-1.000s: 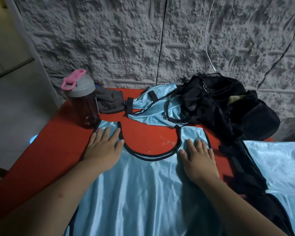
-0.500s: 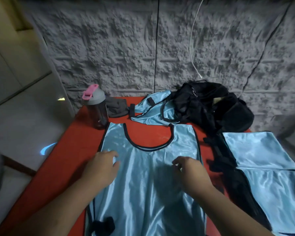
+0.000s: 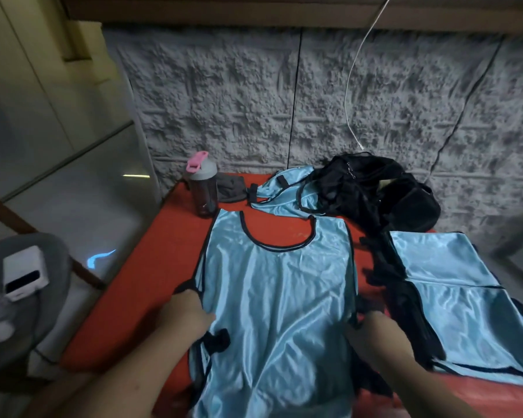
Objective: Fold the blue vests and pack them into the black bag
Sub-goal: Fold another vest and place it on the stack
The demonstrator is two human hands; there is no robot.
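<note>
On the red table (image 3: 151,267) the spread blue vest (image 3: 278,285) lies flat, left hand (image 3: 187,315) and right hand (image 3: 378,330) pinching its side edges; slippery satin may skew the fold.

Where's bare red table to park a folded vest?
Biggest bare patch: red table left of the spread vest, below the bottle. A smaller patch sits inside the vest's neckline. Crowded: back edge, with the crumpled vest against the black bag; right side, with the folded vests.
</note>
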